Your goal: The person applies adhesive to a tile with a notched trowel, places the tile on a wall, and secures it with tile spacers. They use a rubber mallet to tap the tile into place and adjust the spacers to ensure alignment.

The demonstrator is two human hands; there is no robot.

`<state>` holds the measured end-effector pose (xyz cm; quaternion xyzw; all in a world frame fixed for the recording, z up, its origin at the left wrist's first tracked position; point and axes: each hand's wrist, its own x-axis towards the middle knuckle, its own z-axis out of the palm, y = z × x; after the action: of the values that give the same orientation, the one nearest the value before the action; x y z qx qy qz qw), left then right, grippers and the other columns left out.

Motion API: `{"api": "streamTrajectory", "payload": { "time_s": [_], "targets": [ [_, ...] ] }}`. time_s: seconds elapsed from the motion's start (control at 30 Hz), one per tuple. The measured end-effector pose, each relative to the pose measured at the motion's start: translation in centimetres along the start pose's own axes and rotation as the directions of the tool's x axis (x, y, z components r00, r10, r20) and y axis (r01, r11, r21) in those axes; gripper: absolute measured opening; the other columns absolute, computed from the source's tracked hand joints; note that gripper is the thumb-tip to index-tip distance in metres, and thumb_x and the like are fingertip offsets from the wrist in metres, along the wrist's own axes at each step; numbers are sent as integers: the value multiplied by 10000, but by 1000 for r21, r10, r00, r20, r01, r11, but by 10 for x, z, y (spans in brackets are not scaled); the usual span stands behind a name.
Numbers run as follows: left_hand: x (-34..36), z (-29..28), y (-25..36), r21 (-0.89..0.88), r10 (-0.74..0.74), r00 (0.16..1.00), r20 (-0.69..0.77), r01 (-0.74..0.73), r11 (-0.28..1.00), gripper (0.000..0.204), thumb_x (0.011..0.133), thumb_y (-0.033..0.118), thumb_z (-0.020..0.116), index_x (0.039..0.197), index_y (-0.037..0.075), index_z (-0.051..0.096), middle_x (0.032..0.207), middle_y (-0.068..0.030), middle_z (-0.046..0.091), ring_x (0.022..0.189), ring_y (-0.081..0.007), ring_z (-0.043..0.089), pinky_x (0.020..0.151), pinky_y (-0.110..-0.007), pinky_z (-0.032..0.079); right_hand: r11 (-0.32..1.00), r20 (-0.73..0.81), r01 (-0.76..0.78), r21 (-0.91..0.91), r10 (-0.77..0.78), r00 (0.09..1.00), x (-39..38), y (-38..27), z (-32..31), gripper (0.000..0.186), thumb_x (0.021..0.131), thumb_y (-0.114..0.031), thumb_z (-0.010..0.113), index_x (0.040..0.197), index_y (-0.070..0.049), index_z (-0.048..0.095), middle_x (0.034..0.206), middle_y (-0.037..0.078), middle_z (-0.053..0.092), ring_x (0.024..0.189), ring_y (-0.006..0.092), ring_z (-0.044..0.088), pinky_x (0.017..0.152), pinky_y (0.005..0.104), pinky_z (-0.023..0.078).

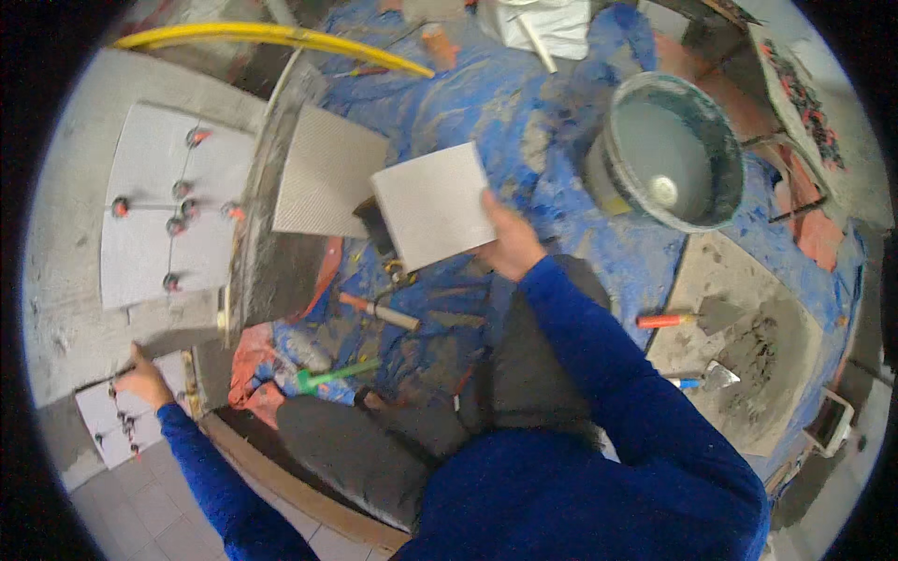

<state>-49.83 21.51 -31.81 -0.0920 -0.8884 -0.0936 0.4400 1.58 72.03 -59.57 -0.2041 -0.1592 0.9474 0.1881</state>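
My right hand [513, 236] grips the right edge of a white square tile [435, 208], held up over the blue tarp in front of my knees. At the far left, my left hand [142, 381] rests by the lower group of white tiles [101, 428], fingers stretched out and holding nothing that I can see. Black and red levelling clips sit along those tiles' joints. Above that hand, a larger group of white tiles [140, 154] on the grey surface carries similar clips [189, 208]. A ribbed grey tile [329, 173] stands just left of the held one.
A bucket [608, 154] of cloudy water stands at the right on the blue tarp [496, 107]. Nearer, a mortar-smeared board [692, 262] bears a red-handled trowel [664, 321] and a blue-handled one [720, 376]. A yellow strip [281, 35] crosses the far left; a green tool [339, 375] lies by my knees.
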Motion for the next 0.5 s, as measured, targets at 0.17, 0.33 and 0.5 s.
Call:
{"api": "streamTrajectory", "payload": {
  "time_s": [0.17,0.33,0.5],
  "targets": [
    [1,-27,14,-48,-128,979,160,138,989,896,804,532,867,1178,-223,564,1079,-294,705,989,-402,691,880,-506,558,979,-90,-50,-199,33,995,12,12,-14,554,1097,-470,488,1477,-67,496,1396,105,621,1231,265,627,988,483,534],
    [-147,-87,164,-280,-2,848,530,177,943,509,990,336,679,1324,-42,614,1267,-152,679,1134,-279,660,974,-416,527,996,-13,6,-89,-8,1000,-7,-4,45,584,1100,-485,473,1507,-67,459,1432,108,594,1272,269,602,1030,483,513],
    [-261,-118,347,-569,564,329,758,756,324,460,1055,263,599,1422,-12,553,1309,-142,661,1164,-238,652,1002,-360,533,982,95,102,-160,-88,992,-29,-29,117,642,1100,-511,450,1538,-42,415,1493,115,549,1329,274,569,1082,488,483]
  ]
}}
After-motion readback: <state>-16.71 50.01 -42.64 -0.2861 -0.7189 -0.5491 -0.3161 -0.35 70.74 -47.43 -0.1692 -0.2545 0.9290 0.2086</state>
